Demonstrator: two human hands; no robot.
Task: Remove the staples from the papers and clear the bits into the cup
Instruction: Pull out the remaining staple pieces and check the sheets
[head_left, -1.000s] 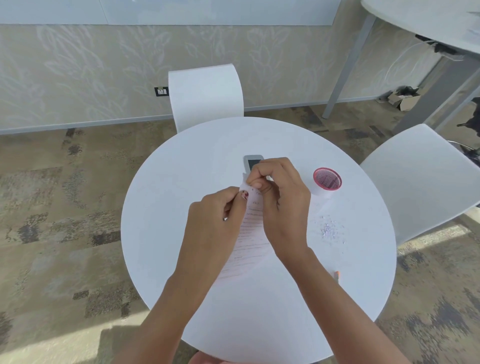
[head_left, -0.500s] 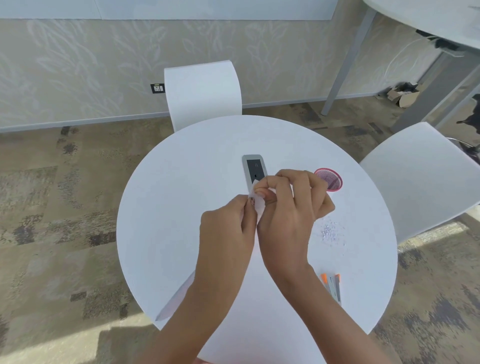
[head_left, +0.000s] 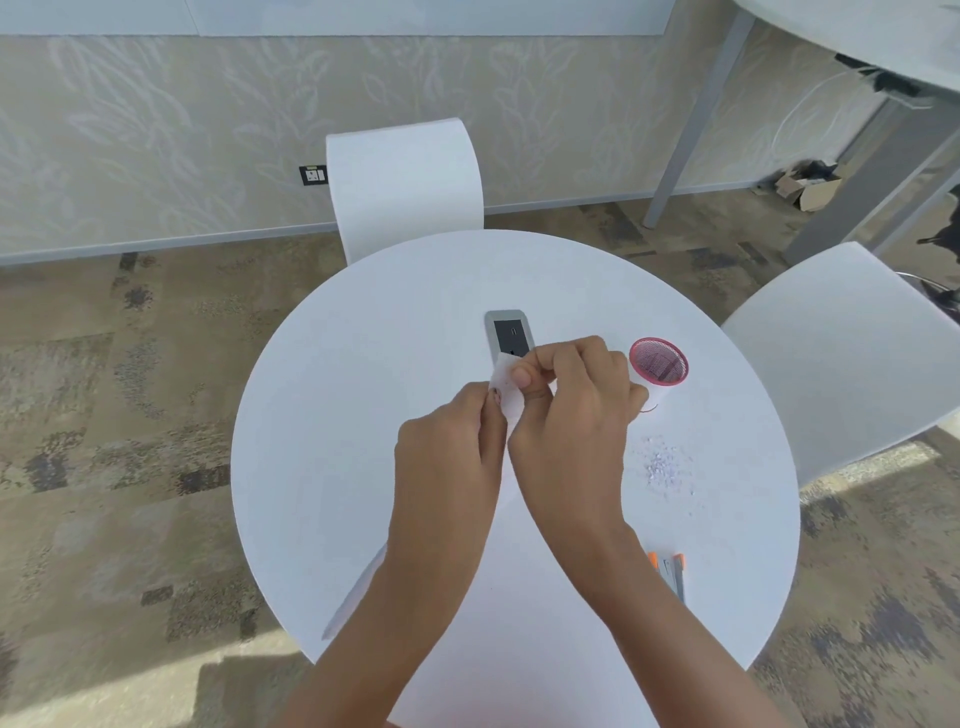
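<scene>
Both hands are raised together over the middle of the round white table (head_left: 322, 395), forearms coming in from the near edge and meeting at the wrists' far end. The left hand (head_left: 447, 452) is knuckles-up, its thumb and fingertips pinching the left edge of the papers (head_left: 506, 383) near the top corner. The right hand (head_left: 571, 415) sits just beside it, touching; its thumb and forefinger pinch the same corner and the other fingers are curled in. So both hands grip the papers. The sheets hang down between the arms, mostly hidden, with a lower edge poking out left of the left forearm. A staple cannot be made out. The pink-rimmed cup (head_left: 658, 364) stands upright just right of the right hand's knuckles. A scatter of small pale bits (head_left: 662, 465) lies on the tabletop nearer than the cup, apart from it. An orange-and-grey tool (head_left: 670, 569) lies near the right forearm at the table's right side; what kind it is I can't tell. A grey power socket panel (head_left: 509, 332) is set into the tabletop just beyond the hands. Two white chairs stand at the table, one at the far side (head_left: 405, 182) and one at the right (head_left: 841, 353). A wall socket plate (head_left: 313, 175) has a label too small to read.
</scene>
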